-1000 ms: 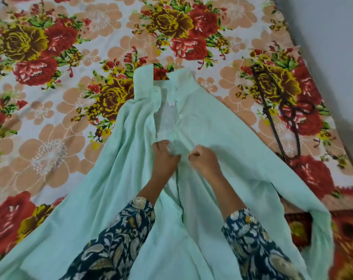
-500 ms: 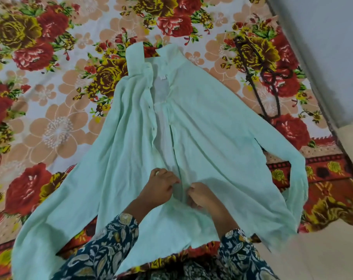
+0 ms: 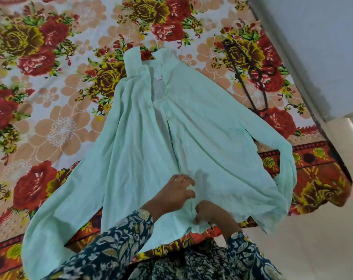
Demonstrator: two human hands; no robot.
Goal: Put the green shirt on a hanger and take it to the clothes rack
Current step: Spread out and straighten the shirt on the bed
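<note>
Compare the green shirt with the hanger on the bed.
The green shirt is pale, broad cloth; the hanger is a thin dark frame. The left hand and right hand hold the shirt's lower front; no hand touches the hanger, which lies to its right. Both lie flat on the floral bedsheet.

Green shirt (image 3: 201,138): pale mint, long-sleeved, spread front-up on a flowered bedsheet (image 3: 56,126). The collar lies at the far end, the front opening is parted, the sleeves are splayed sideways, and the hem is at the near edge. Hanger (image 3: 244,91): dark, thin, lying flat near the shirt's shoulder.
</note>
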